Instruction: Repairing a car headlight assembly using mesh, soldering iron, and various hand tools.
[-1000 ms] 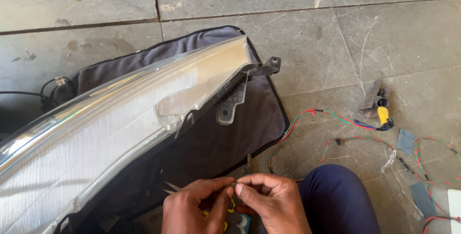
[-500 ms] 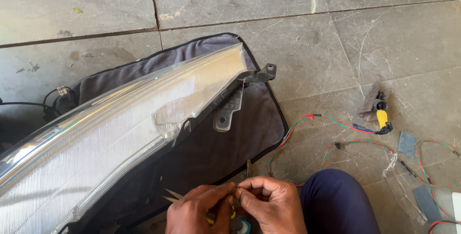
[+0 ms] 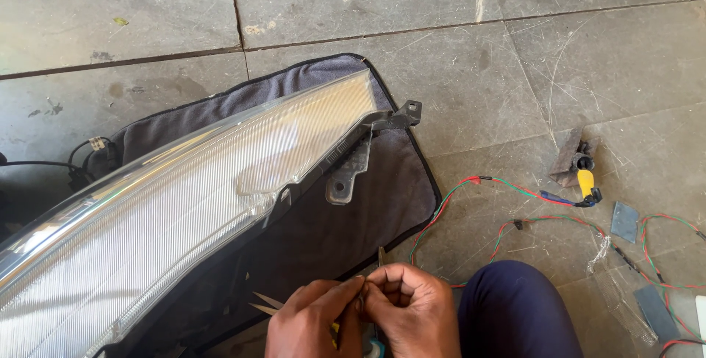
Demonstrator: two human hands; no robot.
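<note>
My left hand (image 3: 312, 323) and my right hand (image 3: 412, 310) meet at the bottom edge, fingertips pinched together on a small part with a thin metal tip (image 3: 381, 256) poking up and a bit of yellow below; most of it is hidden by my fingers. Just left of my hands, two pale pointed tips (image 3: 266, 303) lie on the dark grey mat (image 3: 382, 203). A large car headlamp (image 3: 169, 211) with a clear ribbed lens rests on that mat, its black mounting bracket (image 3: 351, 174) pointing toward my hands.
Red and green wires (image 3: 507, 185) trail over the stone floor on the right, near a yellow-handled tool (image 3: 585, 181) and small dark flat pieces (image 3: 625, 220). My knee in dark blue trousers (image 3: 515, 310) sits beside my right hand. Black cable (image 3: 44, 165) lies at far left.
The view has shifted slightly, so the headlamp and mat sit lower in the frame. My hands stay pinched together at the bottom edge with small finger movements.
</note>
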